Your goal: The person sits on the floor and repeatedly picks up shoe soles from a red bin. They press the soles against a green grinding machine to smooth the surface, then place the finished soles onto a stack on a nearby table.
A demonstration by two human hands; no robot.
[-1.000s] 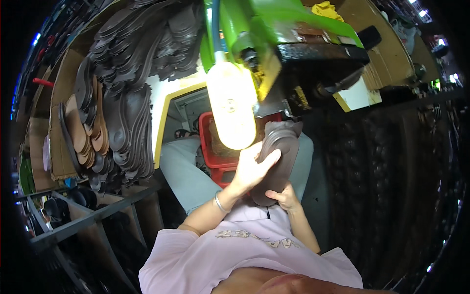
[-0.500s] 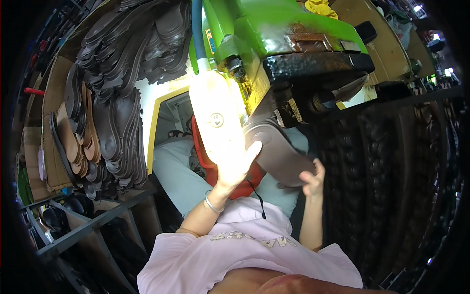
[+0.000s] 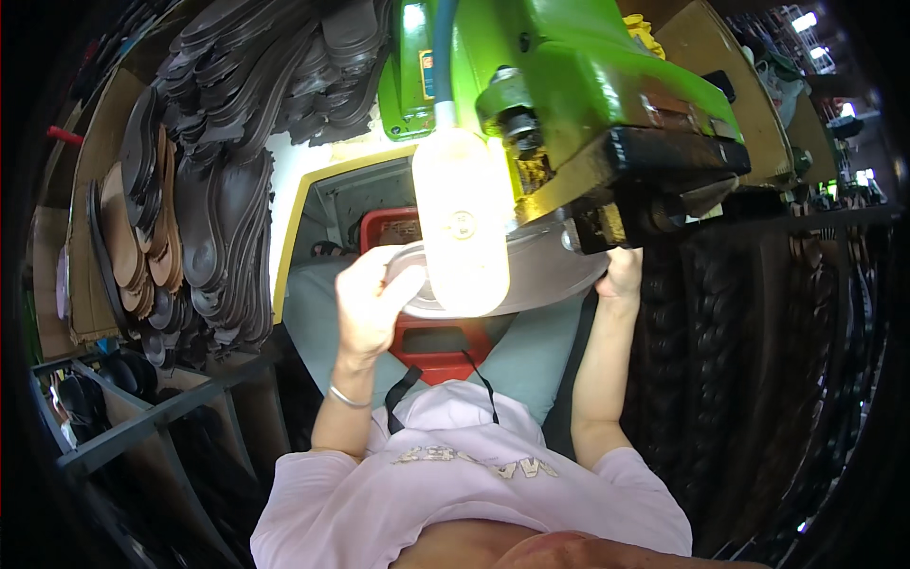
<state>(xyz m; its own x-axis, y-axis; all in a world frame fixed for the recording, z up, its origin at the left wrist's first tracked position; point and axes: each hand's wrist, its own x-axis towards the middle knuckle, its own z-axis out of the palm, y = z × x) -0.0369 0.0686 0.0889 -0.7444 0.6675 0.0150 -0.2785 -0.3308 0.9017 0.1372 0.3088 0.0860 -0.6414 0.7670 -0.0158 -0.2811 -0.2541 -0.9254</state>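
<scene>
A brown shoe insole (image 3: 550,275) is stretched crosswise under the head of a green machine (image 3: 588,76). My left hand (image 3: 368,299) pinches its left end, thumb on top. At the opposite end my right hand (image 3: 622,273) is closed on the edge, its fingertips partly hidden beside the machine's dark head. A glowing lamp (image 3: 464,218) hangs over the insole and covers its middle. Where the insole meets the machine is hidden by the lamp and head.
Stacks of dark insoles (image 3: 223,237) and a few tan ones (image 3: 163,223) lie at the left by a cardboard box wall (image 3: 95,256). Below them is a divided metal rack (image 3: 161,427). Dark rows of pieces (image 3: 720,379) hang at the right. A red stool or crate (image 3: 441,346) sits between my knees.
My left hand has moved left from beneath the lamp and now grips the insole's end. The insole has turned from slanting to nearly crosswise, and my right hand has moved up with it.
</scene>
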